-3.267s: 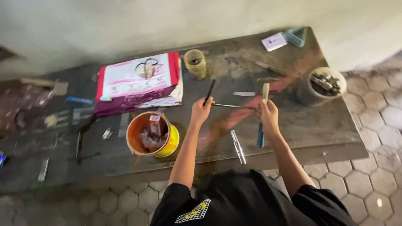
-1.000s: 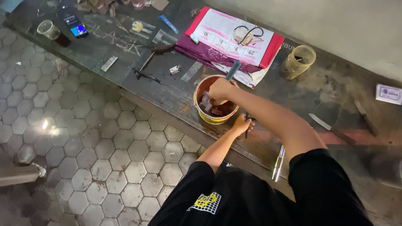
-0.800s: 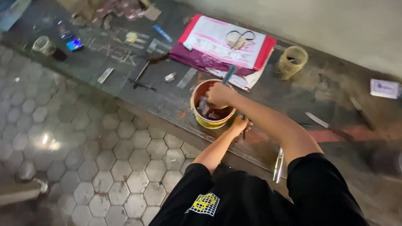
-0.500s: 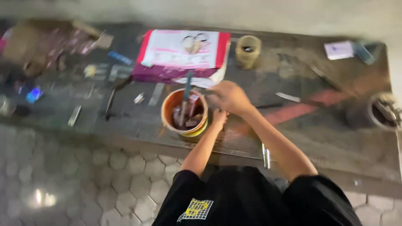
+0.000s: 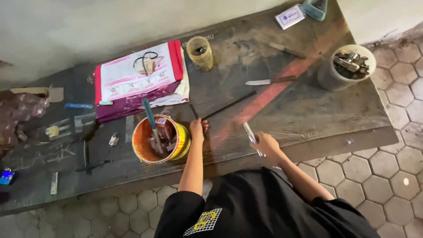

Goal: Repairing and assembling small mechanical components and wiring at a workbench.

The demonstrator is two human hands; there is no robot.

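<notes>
While left hand [image 5: 197, 128] pinches rod [image 5: 229, 105] (thin, black)

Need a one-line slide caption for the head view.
Left hand beside an orange tub; right hand grips a thin metal tool at the workbench edge.

knife [image 5: 269, 81], white tub [image 5: 331, 75], glass jar [image 5: 200, 53]

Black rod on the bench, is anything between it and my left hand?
Nothing visible. The left hand rests right at the near end of the black rod, beside the orange bucket. The rod runs up and away from the hand over bare bench. The right hand holds a silvery tool off to the side.
</notes>
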